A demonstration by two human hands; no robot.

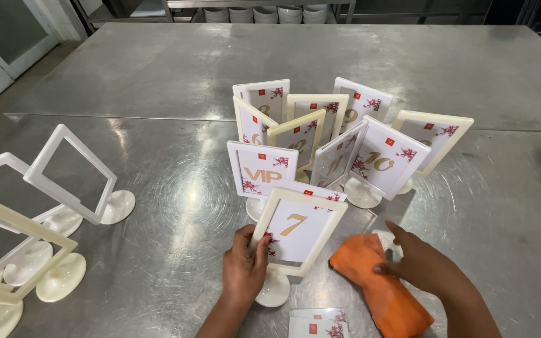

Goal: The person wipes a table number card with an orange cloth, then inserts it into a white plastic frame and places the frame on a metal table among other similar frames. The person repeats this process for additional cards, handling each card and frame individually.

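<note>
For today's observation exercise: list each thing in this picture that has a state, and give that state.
Nearest sign holder: upright, card inside, held by left hand.
Orange cloth: bunched, under right hand.
Holders behind: standing, cards in.
Holders at left: empty.
Loose cards: lying flat.

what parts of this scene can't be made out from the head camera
- Left hand: fingers hidden behind the framed card stand it grips.
- Orange cloth: lower end cut off by the bottom edge; right hand covers part.
- Loose cards: cut off by the bottom edge.
- Rear stands: cards partly hidden by the stands in front.
</note>
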